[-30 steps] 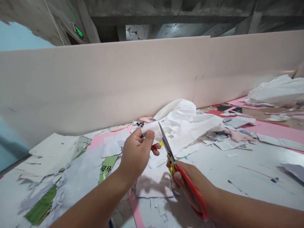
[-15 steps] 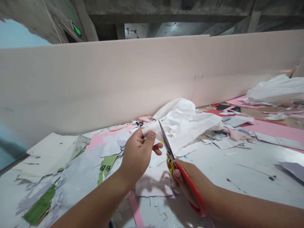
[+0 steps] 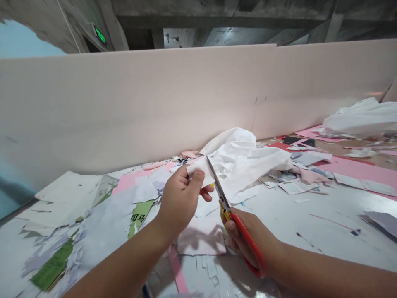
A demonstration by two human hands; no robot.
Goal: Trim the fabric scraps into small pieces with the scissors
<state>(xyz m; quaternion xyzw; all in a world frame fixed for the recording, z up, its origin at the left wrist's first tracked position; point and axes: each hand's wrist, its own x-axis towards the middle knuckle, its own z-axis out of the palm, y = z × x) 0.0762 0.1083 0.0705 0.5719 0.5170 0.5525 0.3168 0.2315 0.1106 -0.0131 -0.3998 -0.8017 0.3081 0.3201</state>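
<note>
Between the thumb and fingers of my left hand (image 3: 181,194) is a small white piece of paper (image 3: 203,167), held up above the table. My right hand (image 3: 252,236) grips a pair of scissors (image 3: 221,192) with red and yellow handles. The metal blades point up and away, close together, along the right edge of the paper. Whether they touch the paper I cannot tell. Beneath my hands a pale pink sheet (image 3: 201,238) lies flat on the table. Behind the blades rests a crumpled white plastic bag (image 3: 243,159).
A pale partition (image 3: 139,107) stands along the table's far side. Green paper strips (image 3: 52,267) and white scraps lie at left. Pink sheets (image 3: 362,169), more scraps and another white bag (image 3: 361,118) are at right. A pink strip (image 3: 178,273) lies near me.
The scissors have shifted slightly, their blades now closer together beside the paper. The paper is turned a little and shows more of its face. My left hand keeps its hold.
</note>
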